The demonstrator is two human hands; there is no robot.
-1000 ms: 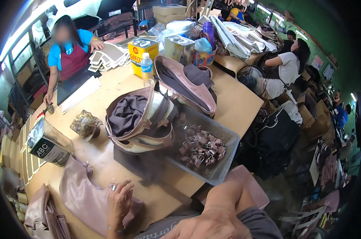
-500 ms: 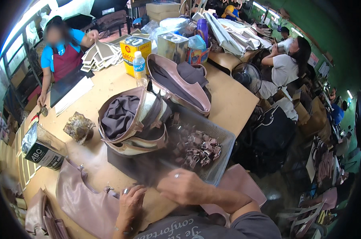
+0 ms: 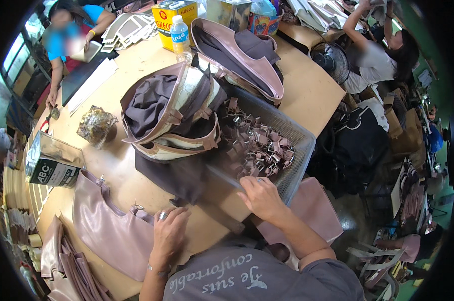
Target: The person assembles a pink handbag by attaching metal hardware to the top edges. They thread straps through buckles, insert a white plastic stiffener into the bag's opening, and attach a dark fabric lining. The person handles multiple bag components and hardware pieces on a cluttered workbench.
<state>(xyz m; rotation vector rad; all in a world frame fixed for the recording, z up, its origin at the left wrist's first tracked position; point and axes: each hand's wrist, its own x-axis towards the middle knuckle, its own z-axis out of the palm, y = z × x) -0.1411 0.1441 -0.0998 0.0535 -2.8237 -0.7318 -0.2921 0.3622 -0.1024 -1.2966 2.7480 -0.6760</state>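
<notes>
My left hand (image 3: 169,229), with a ring on one finger, is closed, its fingers curled above the table beside a pinkish leather bag (image 3: 111,226) with small metal rings. Anything inside that grip is hidden. My right hand (image 3: 261,196) is at the near rim of a grey mesh plastic basket (image 3: 303,159), fingers bent together; what they hold, if anything, does not show. A heap of small mauve leather tabs with metal hardware (image 3: 264,145) fills much of the basket. Left of it, stacked bags with dark lining (image 3: 159,108) stand on a dark cloth (image 3: 171,175).
Another pink bag (image 3: 237,50) lies behind the basket. A water bottle (image 3: 180,37), yellow can (image 3: 162,22), black-and-silver can (image 3: 54,160) and wrapped brown lump (image 3: 96,125) stand around. A pink panel (image 3: 312,210) is at the right. Co-workers sit across the table.
The view has tilted, so the table appears lower-cropped at the back. My right hand has moved onto the basket's near rim. The co-worker at right has raised both arms.
</notes>
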